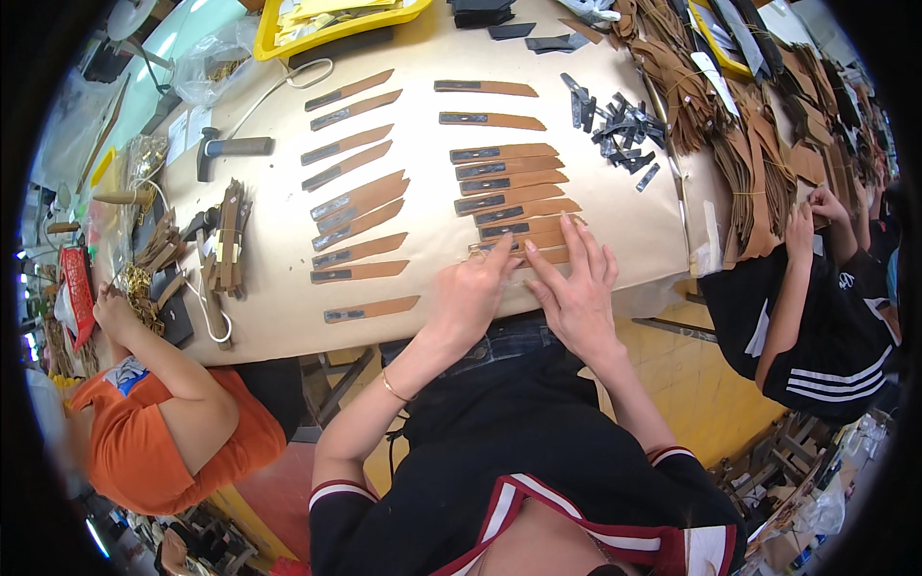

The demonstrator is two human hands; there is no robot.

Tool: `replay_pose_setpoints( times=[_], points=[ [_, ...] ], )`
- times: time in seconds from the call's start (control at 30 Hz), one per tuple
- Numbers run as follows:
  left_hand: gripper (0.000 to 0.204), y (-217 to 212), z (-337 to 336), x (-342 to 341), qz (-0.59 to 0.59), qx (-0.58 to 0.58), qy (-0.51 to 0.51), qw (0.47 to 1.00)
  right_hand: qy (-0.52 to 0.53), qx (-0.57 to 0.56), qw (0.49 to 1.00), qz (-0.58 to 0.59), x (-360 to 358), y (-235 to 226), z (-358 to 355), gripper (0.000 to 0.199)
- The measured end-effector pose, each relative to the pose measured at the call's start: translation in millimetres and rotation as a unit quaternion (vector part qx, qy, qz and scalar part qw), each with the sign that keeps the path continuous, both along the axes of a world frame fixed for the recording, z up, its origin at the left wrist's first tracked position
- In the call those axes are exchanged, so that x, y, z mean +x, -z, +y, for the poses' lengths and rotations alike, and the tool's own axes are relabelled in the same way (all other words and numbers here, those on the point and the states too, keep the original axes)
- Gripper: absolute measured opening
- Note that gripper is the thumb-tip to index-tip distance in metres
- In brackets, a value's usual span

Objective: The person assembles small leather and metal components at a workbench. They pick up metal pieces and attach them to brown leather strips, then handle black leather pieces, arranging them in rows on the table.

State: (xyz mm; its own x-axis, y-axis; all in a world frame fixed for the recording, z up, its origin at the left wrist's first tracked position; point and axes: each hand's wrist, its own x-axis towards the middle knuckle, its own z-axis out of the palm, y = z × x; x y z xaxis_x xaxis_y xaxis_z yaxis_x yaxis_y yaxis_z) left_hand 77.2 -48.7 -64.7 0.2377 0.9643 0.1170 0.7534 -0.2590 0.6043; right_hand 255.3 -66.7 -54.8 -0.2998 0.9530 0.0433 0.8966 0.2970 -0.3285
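Note:
Brown leather-like strips (389,307) with slanted ends lie in two columns on the paper-covered table, each bearing a dark rectangular piece at its left end. At the near end of the right column, both my hands rest on overlapping strips. My left hand (469,296) has its fingers drawn together, the index tip against a strip near its dark piece (497,231); whatever the fingers pinch is hidden. Beside it, my right hand (579,288) lies with fingers spread across the brown ends, holding nothing. Loose dark pieces (624,134) are heaped farther right.
A hammer (235,147) and bundled brown strips (229,240) lie left, near a white cord (274,91). A yellow tray (346,21) stands at the far edge. Hanging brown strips (759,182) crowd the right. Co-workers in orange (182,432) and black (816,346) sit at either side.

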Motion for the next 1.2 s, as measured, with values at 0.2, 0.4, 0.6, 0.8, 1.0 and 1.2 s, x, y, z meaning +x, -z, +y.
replay_pose_setpoints(
  times=[0.2,0.4,0.6,0.8,1.0,1.2],
  points=[
    [0.021,9,2,5,0.045,0.055,0.014,0.997,0.006,-0.003,1.000,0.008,-1,-1,-1,0.043],
    [0.013,2,0,-17,-0.236,-0.072,-0.176,0.953,0.006,-0.004,1.000,0.015,0,1,-1,0.043],
    [0.032,-16,3,-73,-0.667,-0.165,-0.206,0.697,-0.005,-0.006,1.000,0.009,2,2,0,0.043],
    [0.027,-14,-9,-26,-0.157,-0.011,-0.041,0.987,-0.015,0.004,1.000,-0.017,2,5,0,0.044],
    [0.023,-1,-11,-1,0.007,0.035,0.042,0.998,-0.011,0.003,1.000,-0.015,3,7,-2,0.044],
    [0.045,2,-15,-2,0.079,0.048,0.074,0.993,-0.008,-0.004,1.000,-0.008,3,7,-1,0.044]
  ],
)
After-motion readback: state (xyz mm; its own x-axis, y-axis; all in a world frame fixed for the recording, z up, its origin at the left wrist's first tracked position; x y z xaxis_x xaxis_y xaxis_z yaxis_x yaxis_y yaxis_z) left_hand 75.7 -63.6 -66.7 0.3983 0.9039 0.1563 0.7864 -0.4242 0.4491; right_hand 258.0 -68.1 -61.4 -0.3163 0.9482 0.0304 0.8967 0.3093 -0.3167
